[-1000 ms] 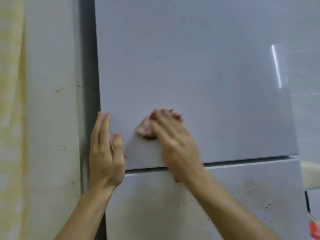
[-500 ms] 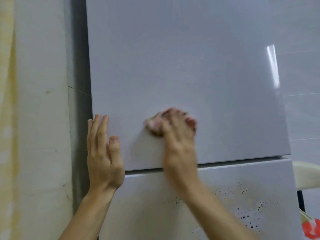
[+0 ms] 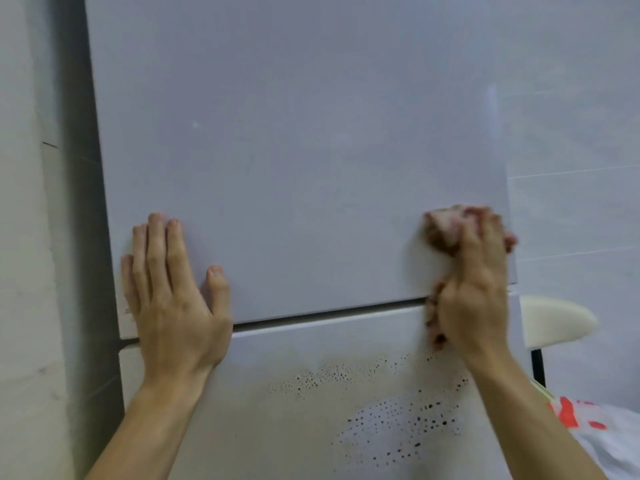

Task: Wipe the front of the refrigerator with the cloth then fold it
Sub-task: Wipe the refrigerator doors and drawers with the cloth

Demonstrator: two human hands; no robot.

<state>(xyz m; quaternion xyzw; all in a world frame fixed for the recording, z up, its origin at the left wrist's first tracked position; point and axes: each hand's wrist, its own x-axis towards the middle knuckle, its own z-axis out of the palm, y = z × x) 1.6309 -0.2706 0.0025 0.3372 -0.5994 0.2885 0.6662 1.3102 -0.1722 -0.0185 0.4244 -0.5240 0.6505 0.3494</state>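
The pale grey refrigerator front (image 3: 294, 150) fills the view, with an upper door above a horizontal gap and a lower door (image 3: 277, 410) marked by dark speckles. My right hand (image 3: 474, 285) presses a bunched pinkish cloth (image 3: 441, 230) against the upper door near its lower right corner; cloth shows above and left of the fingers. My left hand (image 3: 169, 292) lies flat, fingers straight, on the lower left of the upper door, its palm across the gap.
A light wall (image 3: 24, 237) stands left of the fridge, with a dark gap between them. To the right are a tiled wall (image 3: 571, 133), a cream chair seat (image 3: 557, 320) and a white bag with red print (image 3: 588, 420).
My right hand has swept the cloth rightward across the upper door, from near the left-centre to the right edge. My left hand stays flat at the door's left side.
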